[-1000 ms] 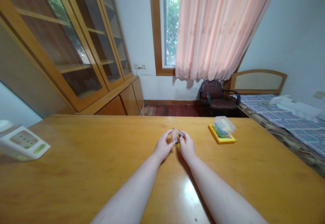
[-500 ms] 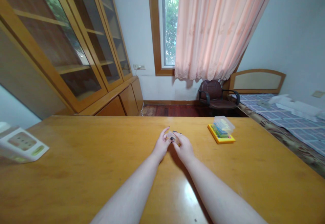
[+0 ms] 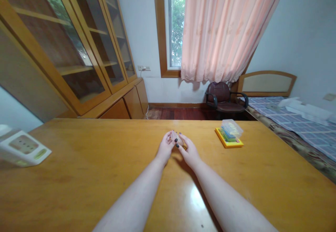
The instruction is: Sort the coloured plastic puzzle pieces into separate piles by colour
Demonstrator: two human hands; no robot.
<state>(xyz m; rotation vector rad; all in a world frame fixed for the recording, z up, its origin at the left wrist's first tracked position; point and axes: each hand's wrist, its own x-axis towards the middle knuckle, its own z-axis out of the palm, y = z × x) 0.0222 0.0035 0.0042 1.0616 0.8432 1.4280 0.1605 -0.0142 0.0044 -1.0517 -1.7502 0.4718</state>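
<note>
Two bare hands, the left hand and the right hand, meet at mid-table on a honey-coloured wooden table, their fingertips closed from both sides on a small translucent piece that lies between them, too small for me to identify from here. I see the grip as clenched, though I cannot tell how firmly. To the right, a clear plastic box sits on a flat yellow base, and a white boxy device lies at the table's far left.
</note>
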